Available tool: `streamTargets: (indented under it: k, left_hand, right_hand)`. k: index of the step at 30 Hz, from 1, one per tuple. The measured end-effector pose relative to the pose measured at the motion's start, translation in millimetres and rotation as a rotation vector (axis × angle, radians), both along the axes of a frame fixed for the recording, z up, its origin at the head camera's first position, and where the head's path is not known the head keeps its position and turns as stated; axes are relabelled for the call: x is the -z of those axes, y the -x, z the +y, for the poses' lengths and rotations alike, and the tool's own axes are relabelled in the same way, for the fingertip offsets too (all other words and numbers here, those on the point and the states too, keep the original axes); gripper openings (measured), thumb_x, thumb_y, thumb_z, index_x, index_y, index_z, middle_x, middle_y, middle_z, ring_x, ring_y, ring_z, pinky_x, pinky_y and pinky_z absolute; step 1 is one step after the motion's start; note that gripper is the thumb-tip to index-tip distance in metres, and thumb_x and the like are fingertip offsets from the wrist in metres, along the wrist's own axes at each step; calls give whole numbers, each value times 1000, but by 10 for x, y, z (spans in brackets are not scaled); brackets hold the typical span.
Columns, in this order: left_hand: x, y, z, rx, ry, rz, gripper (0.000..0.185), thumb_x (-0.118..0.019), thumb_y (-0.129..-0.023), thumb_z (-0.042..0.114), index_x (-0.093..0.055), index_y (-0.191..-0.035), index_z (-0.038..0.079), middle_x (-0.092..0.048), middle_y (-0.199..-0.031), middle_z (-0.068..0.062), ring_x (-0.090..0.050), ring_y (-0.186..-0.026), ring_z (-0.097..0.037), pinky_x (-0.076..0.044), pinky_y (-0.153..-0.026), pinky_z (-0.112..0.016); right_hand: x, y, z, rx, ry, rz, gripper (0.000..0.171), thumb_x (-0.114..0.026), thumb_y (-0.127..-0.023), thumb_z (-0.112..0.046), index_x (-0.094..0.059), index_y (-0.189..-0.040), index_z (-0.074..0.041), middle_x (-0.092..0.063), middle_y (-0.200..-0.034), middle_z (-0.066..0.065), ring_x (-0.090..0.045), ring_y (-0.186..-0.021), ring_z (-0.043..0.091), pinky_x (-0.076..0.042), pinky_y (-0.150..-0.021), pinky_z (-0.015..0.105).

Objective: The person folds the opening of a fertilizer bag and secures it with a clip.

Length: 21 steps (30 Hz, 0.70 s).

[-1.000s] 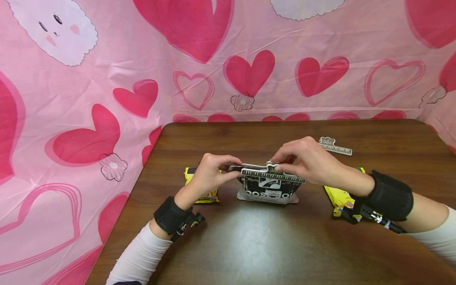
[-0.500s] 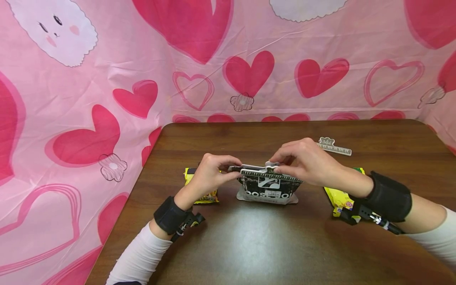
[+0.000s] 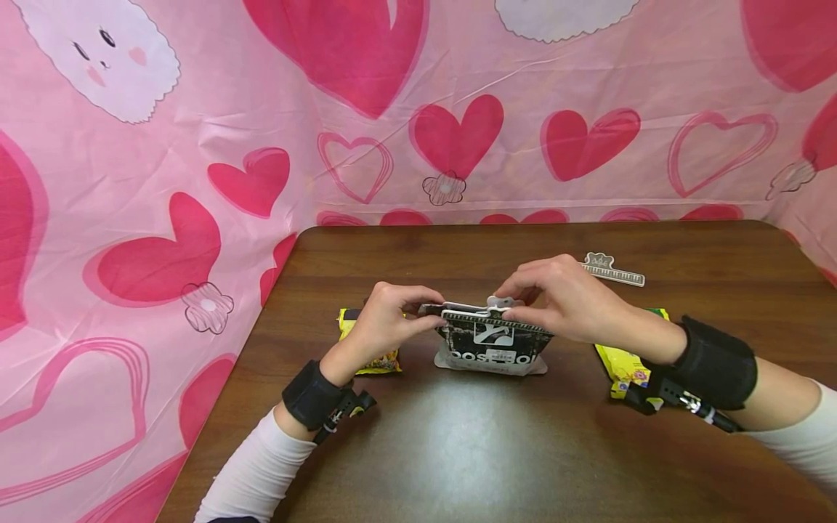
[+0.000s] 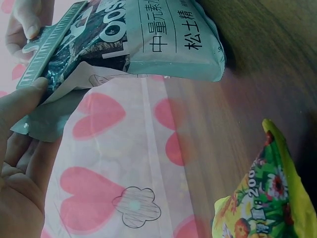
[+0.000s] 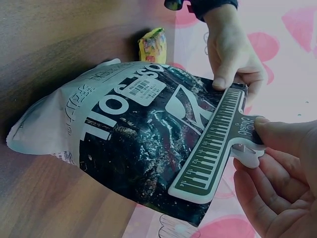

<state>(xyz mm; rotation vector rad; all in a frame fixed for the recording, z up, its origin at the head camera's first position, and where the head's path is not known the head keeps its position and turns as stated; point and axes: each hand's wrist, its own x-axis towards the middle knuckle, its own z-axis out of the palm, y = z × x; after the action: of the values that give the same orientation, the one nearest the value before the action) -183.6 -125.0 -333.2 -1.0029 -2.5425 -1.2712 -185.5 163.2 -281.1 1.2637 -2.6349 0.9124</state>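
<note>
The left hand [image 3: 386,319] is pinching the soil bag's [image 3: 492,349] top while the right hand [image 3: 569,301] is squeezing the piano-key clip [image 5: 213,148] onto it.

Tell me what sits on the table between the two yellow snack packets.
In the head view, the black-and-white soil bag stands between the left yellow packet and the right yellow packet, its top held by a piano-key clip.

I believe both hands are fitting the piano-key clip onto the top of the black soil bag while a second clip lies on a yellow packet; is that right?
Not quite. The second clip lies on the bare table, apart from the yellow packets, as the head view shows. The rest holds: the left hand and right hand hold the piano-key clip on the black soil bag.
</note>
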Motion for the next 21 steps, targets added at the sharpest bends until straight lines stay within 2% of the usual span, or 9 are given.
streamTargets:
  k: [7, 16, 21]
  left_hand:
    - [3, 6, 2, 10, -9, 13, 26, -84, -77, 10, -76, -101, 5, -77, -91, -6, -69, -72, -8, -58, -68, -20]
    - [10, 3, 1, 10, -9, 18, 26, -84, -77, 11, -76, -102, 6, -77, -91, -6, -69, -74, -9, -59, -70, -21]
    - [10, 0, 0, 9, -5, 19, 26, -84, -78, 12, -76, -102, 6, -77, -92, -6, -69, -74, -9, -59, -70, -21]
  right_hand:
    - [7, 0, -3, 4, 5, -11, 25, -85, -77, -13, -77, -101, -16, -74, -91, -7, -63, -72, 0, -58, -62, 24]
    - [27, -23, 13, 28, 11, -93, 31, -85, -76, -13, -75, -105, -17, -72, -95, -7, -63, -75, 2, -59, -66, 25]
    - [54, -29, 38, 28, 21, -103, 33, -85, -77, -14, -73, -108, -18, -72, -96, -8, -63, -76, 2, -59, -67, 24]
